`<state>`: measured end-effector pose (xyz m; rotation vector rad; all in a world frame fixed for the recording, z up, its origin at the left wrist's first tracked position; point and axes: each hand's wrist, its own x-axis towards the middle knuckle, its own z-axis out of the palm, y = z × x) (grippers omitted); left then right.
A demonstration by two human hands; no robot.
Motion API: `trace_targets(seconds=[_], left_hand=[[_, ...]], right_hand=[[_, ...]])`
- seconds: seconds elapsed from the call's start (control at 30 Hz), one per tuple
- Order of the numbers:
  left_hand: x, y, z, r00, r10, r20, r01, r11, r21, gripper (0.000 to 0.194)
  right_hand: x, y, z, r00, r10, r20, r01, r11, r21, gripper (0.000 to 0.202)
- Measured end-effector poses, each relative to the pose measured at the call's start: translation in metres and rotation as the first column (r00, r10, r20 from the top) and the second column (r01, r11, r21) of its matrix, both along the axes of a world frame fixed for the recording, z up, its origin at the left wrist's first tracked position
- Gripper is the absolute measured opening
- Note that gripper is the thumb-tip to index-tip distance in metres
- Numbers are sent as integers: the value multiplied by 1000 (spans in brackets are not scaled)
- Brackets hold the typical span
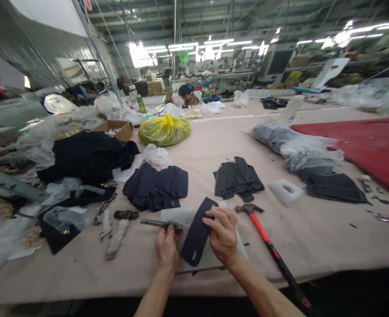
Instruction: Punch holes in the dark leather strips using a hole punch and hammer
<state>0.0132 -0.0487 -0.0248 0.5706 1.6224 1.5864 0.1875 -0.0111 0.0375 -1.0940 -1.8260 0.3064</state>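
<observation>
A dark navy fabric piece with rounded ends and a small slot near its lower end [198,233] is pinched in my right hand [223,233] by its upper right edge. It stands tilted over a pale board [241,251]. Just left of it, my left hand [167,246] is closed round a grey metal tool [161,223], whose long end points left. A hammer with a red and black handle [263,233] lies right of my right hand. Behind my hands are one stack of navy pieces [155,185] and another of narrower dark pieces [237,178].
Wrapped-handle tools [118,240] lie at the left, near dark cloth [89,154]. A yellow bag [164,130] sits farther back. At the right are a white block [286,191], more dark pieces [336,188] and a red board [362,141]. A person [188,97] is in the background.
</observation>
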Motion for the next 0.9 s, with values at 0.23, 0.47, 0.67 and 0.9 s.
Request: trace_targets(seconds=[0.23, 0.47, 0.67, 0.9], left_hand=[[20, 4, 7, 972, -140, 190, 140, 990, 15, 45], [16, 3, 0, 958, -158, 239, 153, 987, 40, 47], [19, 4, 1, 963, -144, 228, 142, 990, 24, 45], [18, 3, -9, 982, -163, 92, 163, 987, -1, 45]], right_hand=[[3, 39, 12, 788, 372, -492, -594, 669, -446, 19], [8, 76, 50, 194, 522, -830, -978, 40, -204, 26], [5, 71, 62, 13, 494, -870, -995, -83, -61, 35], [7, 70, 56, -57, 454, -889, -993, -120, 2, 36]])
